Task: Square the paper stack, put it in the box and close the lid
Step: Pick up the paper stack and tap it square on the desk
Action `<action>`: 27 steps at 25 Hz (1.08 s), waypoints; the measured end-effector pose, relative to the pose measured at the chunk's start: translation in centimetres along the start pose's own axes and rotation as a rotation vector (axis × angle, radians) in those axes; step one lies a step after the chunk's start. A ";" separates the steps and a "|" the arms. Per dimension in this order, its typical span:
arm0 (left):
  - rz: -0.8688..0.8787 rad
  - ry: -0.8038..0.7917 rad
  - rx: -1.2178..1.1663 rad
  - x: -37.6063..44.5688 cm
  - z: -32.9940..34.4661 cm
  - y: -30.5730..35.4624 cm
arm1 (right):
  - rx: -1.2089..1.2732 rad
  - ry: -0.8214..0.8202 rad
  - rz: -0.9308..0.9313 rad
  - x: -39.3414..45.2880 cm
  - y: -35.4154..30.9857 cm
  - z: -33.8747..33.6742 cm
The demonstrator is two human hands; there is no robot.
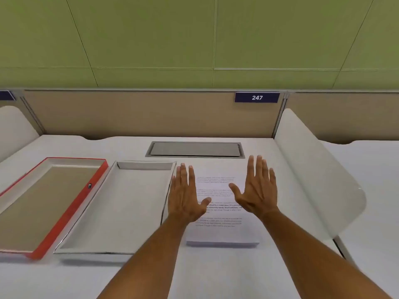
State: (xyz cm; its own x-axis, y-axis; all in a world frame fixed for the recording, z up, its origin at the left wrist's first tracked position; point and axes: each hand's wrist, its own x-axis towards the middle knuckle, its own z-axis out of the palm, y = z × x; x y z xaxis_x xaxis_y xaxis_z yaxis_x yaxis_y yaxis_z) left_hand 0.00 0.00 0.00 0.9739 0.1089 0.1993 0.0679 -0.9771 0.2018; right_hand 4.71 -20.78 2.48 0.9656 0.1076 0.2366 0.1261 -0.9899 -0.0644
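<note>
A stack of printed white paper [222, 231] lies flat on the white desk, right of centre. My left hand [185, 193] hovers with fingers spread over the stack's left edge, and my right hand [257, 186] is spread the same way over its right part; neither holds anything. Whether the palms touch the paper I cannot tell. Left of the stack sits an open, shallow white box [121, 212] with nothing inside. Further left lies its red-edged lid [71, 206], turned inside up, showing a brown inner face.
A grey cable hatch [195, 149] is set into the desk behind the paper. Curved white side dividers [313, 169] stand at right and far left, and a beige back panel carries a "247" sign [257, 97]. Bare desk surface lies in front of the box.
</note>
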 end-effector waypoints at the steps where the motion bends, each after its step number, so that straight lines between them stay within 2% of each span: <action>1: -0.062 -0.058 -0.059 -0.1 0.5 0.1 | 0.044 -0.061 0.044 0.0 0.2 0.3; 6: -0.398 -0.346 -0.327 -0.1 3.3 -0.6 | 0.360 -0.333 0.279 -0.4 1.2 3.6; 12: -0.574 -0.318 -0.601 1.8 4.4 -0.4 | 0.639 -0.487 0.525 0.8 0.6 5.4; 16: -0.686 -0.384 -0.650 3.4 4.4 -0.7 | 0.757 -0.528 0.653 2.0 1.1 6.6; 22: -0.796 -0.403 -0.846 4.6 5.2 -1.5 | 0.985 -0.634 0.744 3.3 1.9 7.6; 24: -0.777 -0.409 -0.847 4.9 5.6 -1.8 | 0.968 -0.649 0.717 3.6 2.0 7.8; 27: -0.686 -0.356 -0.783 4.9 5.9 -1.8 | 0.867 -0.575 0.640 3.9 2.2 8.1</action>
State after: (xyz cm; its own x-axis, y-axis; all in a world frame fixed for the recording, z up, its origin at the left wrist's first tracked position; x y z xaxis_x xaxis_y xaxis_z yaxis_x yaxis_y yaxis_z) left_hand 5.92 1.23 -5.06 0.7970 0.4028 -0.4501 0.5849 -0.3289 0.7414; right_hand 10.55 -21.76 -4.62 0.8407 -0.1343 -0.5246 -0.5119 -0.5132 -0.6889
